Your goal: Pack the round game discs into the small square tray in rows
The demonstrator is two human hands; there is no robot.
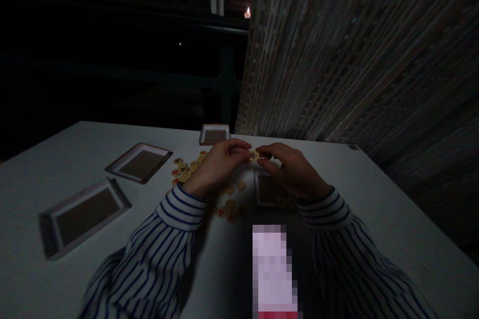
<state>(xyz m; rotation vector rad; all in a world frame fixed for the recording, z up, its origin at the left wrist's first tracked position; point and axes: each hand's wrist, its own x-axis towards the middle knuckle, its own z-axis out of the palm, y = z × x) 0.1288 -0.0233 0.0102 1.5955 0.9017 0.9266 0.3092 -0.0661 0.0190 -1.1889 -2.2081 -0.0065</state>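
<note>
Between my two hands, a round cream Chinese chess piece point(254, 155) with a dark character is held up over the table. My left hand point(224, 159) pinches its left edge, and my right hand point(290, 167) grips its right edge. Below my right hand lies a shallow open box point(267, 189) with a few pieces point(286, 202) in it, partly hidden by the hand and sleeve. A heap of chess pieces point(183, 169), some with red and some with dark characters, lies left of my left wrist. More loose pieces point(230, 209) lie between my forearms.
Two shallow open boxes, one at the left point(140, 162) and one nearer point(88, 214), lie on the white table point(149, 264). Another small box point(215, 134) stands at the far edge. A string curtain point(318, 50) hangs behind at the right. A pixelated patch covers the lower middle.
</note>
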